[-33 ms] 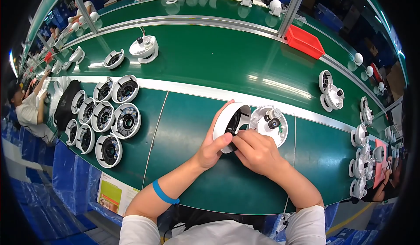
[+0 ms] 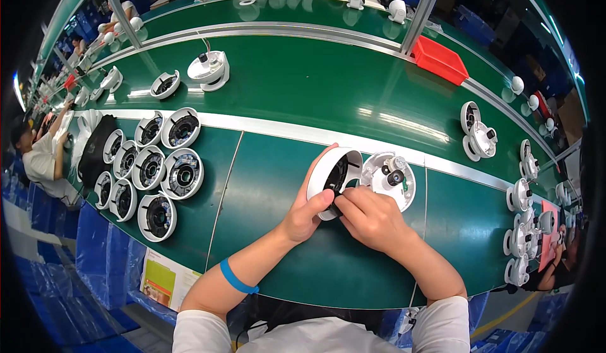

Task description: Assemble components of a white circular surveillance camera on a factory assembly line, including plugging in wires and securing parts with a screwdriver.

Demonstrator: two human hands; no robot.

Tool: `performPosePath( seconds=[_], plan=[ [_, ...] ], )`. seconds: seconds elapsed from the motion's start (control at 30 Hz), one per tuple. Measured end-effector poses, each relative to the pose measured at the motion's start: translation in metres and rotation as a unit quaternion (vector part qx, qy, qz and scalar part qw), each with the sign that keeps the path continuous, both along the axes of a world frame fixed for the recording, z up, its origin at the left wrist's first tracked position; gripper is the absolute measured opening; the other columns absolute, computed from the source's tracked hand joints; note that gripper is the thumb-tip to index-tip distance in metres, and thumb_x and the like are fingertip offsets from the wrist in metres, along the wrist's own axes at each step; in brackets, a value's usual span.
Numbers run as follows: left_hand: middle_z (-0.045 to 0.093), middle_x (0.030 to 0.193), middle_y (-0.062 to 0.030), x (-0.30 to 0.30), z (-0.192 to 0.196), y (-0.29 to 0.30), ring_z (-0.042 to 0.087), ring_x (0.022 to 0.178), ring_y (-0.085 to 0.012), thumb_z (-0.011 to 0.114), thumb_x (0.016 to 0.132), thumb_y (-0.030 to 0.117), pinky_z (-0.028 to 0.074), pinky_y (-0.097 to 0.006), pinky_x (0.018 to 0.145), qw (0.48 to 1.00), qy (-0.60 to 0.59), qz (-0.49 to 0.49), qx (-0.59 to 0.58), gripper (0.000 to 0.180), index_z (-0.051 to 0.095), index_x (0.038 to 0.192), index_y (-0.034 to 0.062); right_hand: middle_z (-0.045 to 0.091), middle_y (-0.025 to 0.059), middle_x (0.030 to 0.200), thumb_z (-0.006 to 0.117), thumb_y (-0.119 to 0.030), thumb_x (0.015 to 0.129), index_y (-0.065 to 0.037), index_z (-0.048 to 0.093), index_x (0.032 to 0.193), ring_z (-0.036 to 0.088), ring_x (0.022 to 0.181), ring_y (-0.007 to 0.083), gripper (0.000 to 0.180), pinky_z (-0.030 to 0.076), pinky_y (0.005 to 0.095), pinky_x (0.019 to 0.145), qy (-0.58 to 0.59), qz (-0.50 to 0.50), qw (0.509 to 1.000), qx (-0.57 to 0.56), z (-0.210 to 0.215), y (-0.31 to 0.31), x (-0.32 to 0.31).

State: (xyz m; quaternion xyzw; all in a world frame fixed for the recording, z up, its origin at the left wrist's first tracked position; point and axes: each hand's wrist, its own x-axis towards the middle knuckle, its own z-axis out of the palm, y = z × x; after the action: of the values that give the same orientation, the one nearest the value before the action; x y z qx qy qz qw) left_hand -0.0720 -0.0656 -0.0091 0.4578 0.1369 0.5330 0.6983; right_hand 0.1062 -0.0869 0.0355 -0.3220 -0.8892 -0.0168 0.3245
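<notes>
My left hand (image 2: 304, 217) is wrapped round a white round camera housing (image 2: 322, 177), thumb on its near rim. The housing is tilted on edge, its black inside turned to the right. My right hand (image 2: 374, 219) is closed, with its fingertips pressed together at the lower edge of that black inside. What they pinch, if anything, is hidden. Just beyond my right hand lies an open white camera body (image 2: 407, 189) with a black lens and a round silvery part, partly covered by the fingers.
Several white housings with black insides (image 2: 149, 167) stand grouped at the left. Across a metal strip, a green belt carries another housing (image 2: 165, 85), an opened camera (image 2: 209, 69) and more camera parts (image 2: 483, 140). A red tray (image 2: 440, 61) sits at the back right. Co-workers sit at both sides.
</notes>
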Motion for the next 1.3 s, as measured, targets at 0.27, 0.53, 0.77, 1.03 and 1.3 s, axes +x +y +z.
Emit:
performPosePath(
  seconds=[0.27, 0.53, 0.77, 1.03, 1.3],
  plan=[
    [0.044, 0.156, -0.0126, -0.002, 0.002, 0.001, 0.045, 0.143, -0.0236, 0.063, 0.096, 0.033, 0.034, -0.04, 0.12, 0.996, -0.047, -0.024, -0.072, 0.087, 0.018, 0.166, 0.0065, 0.059, 0.0043, 0.084, 0.072, -0.008, 0.072, 0.0, 0.069, 0.099, 0.064, 0.074, 0.0169, 0.029, 0.054, 0.0294, 0.055, -0.079, 0.004, 0.993, 0.084, 0.002, 0.005, 0.005],
    [0.039, 0.159, -0.0139, 0.002, 0.007, -0.002, 0.043, 0.144, -0.0251, 0.067, 0.091, 0.039, 0.039, -0.044, 0.119, 0.999, 0.038, 0.005, -0.006, 0.097, 0.016, 0.166, 0.0073, 0.059, 0.0056, 0.084, 0.083, -0.017, 0.061, -0.005, 0.067, 0.096, 0.065, 0.073, 0.0195, 0.04, 0.052, 0.0334, 0.054, -0.05, -0.001, 0.998, 0.04, -0.004, 0.004, 0.003],
    [0.037, 0.159, -0.0156, 0.003, 0.004, -0.004, 0.042, 0.145, -0.0261, 0.072, 0.088, 0.046, 0.037, -0.047, 0.121, 0.996, 0.085, 0.02, 0.019, 0.106, 0.012, 0.166, 0.0057, 0.061, 0.0067, 0.084, 0.082, -0.017, 0.065, -0.006, 0.063, 0.088, 0.065, 0.072, 0.0233, 0.032, 0.052, 0.0365, 0.056, -0.053, -0.006, 0.999, -0.003, 0.001, -0.001, 0.002],
    [0.035, 0.161, -0.0152, 0.004, 0.0, -0.003, 0.041, 0.146, -0.0258, 0.072, 0.09, 0.045, 0.034, -0.046, 0.122, 0.98, 0.154, 0.03, 0.125, 0.106, 0.011, 0.166, 0.0042, 0.06, 0.007, 0.08, 0.074, -0.009, 0.075, -0.004, 0.062, 0.087, 0.066, 0.073, 0.0252, 0.018, 0.054, 0.0376, 0.058, -0.054, 0.021, 0.997, -0.043, 0.008, 0.002, 0.005],
    [0.041, 0.159, -0.0112, 0.004, 0.002, 0.002, 0.045, 0.145, -0.0283, 0.064, 0.1, 0.031, 0.036, -0.046, 0.12, 0.992, -0.066, -0.017, -0.105, 0.088, 0.01, 0.168, 0.014, 0.065, 0.015, 0.097, 0.065, 0.011, 0.078, 0.001, 0.064, 0.11, 0.069, 0.082, 0.0288, 0.034, 0.055, 0.0344, 0.065, 0.172, -0.007, 0.977, -0.129, 0.002, 0.011, 0.008]
  ],
)
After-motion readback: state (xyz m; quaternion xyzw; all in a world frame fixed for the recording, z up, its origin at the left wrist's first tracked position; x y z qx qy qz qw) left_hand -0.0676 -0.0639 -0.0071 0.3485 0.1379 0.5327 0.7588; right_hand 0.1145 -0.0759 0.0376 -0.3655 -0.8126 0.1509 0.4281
